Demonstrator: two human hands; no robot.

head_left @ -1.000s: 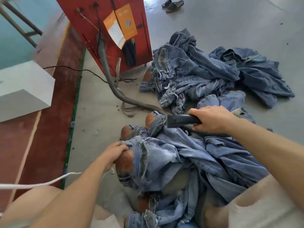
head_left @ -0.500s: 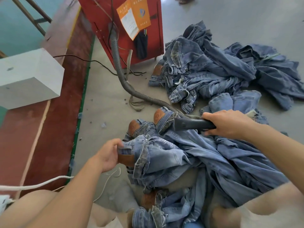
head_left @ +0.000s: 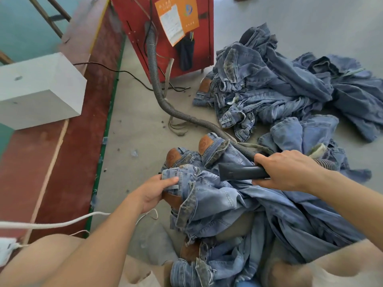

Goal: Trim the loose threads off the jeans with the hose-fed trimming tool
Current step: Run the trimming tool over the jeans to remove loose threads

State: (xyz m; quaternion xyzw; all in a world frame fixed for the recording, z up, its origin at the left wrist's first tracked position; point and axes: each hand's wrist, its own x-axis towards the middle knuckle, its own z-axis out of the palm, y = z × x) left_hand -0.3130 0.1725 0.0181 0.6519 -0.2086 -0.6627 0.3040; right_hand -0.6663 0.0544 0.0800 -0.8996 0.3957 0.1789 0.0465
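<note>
Shifted since half-second back: left hand [head_left: 154, 192] slid up onto waistband, now pinching denim edge; trimming tool [head_left: 241, 172] nozzle dropped closer to it. Right hand [head_left: 288, 169] wrapped tight round tool handle. Jeans [head_left: 238, 206] bunched over lap, between knees. Risk: nozzle mouth near left fingers [head_left: 171, 180], loose fold could get sucked in or nicked if cloth stays slack. Hose [head_left: 157, 88] loops across floor to red machine [head_left: 165, 23]; tug limits reach. Open floor left, denim pile [head_left: 279, 85] crowds right.
</note>
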